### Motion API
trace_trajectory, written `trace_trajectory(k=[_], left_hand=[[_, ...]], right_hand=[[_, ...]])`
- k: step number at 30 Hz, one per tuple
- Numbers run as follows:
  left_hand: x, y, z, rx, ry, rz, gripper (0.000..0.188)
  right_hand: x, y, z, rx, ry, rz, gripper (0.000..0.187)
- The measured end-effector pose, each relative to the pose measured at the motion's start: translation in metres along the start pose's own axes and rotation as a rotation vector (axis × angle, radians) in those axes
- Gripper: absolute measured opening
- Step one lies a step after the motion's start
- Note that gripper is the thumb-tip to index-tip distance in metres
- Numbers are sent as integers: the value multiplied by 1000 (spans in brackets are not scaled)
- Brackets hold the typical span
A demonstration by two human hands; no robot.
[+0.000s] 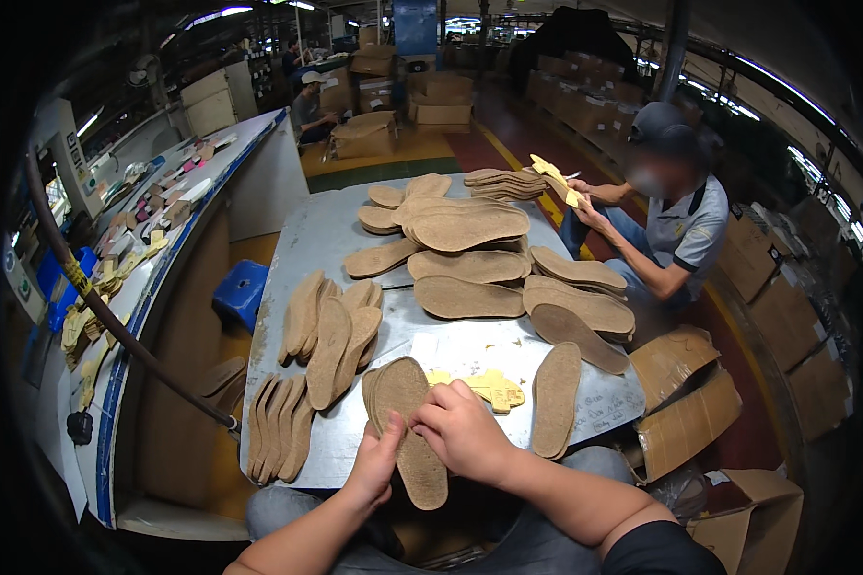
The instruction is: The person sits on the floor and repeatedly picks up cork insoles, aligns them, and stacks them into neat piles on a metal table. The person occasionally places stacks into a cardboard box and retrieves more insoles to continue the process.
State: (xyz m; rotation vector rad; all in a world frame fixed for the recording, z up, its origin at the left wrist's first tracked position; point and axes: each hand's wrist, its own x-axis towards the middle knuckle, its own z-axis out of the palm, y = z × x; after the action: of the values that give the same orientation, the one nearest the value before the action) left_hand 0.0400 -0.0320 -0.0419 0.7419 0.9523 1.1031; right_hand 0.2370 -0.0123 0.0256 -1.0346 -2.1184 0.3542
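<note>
Brown cork-like shoe insoles [402, 388], a few together, are held upright over the table's near edge. My left hand [379, 458] grips them from the left side, thumb lying on the front face. Curled against their right edge are the fingers of my right hand [458, 428], pinching at the narrow middle; the fingertips are partly hidden. Just beyond my right hand, flat yellow cut-out pieces [494, 391] lie on the metal table [455, 337]. A single insole [555, 401] rests to the right of them, and a fanned row of insoles [280, 426] leans at the left.
Stacks of insoles [465, 225] cover the table's far half. Across the right corner sits a co-worker [676, 206] holding a yellow piece [554, 179]. A cluttered bench [187, 201] runs along the left, beside a blue stool [241, 292]. Opened cardboard boxes [686, 422] stand close at right.
</note>
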Motion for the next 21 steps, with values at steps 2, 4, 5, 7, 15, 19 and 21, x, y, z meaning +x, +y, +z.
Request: trace_trajectory(k=[2,4,5,7,15,19,21], left_hand=[[-2,3,2,16,9,33,58],[-2,6,2,-9,0,15,57],[-3,7,1,-21,-5,2,56],[0,3,-4,-5,-5,-16,57],[-1,2,-6,-40,9,-31,48],[1,2,-5,-61,99,-51,48],[0,4,-2,-54,121,-37,50]], right_hand=[[2,0,0,-42,-41,-7,11],[4,1,0,-37,-69,-7,11],[3,3,2,-10,-75,1,12],[2,7,5,32,-71,18,13],[4,5,-3,63,-110,6,18],[2,2,-3,5,-95,-13,17],[0,4,0,-19,-95,25,16]])
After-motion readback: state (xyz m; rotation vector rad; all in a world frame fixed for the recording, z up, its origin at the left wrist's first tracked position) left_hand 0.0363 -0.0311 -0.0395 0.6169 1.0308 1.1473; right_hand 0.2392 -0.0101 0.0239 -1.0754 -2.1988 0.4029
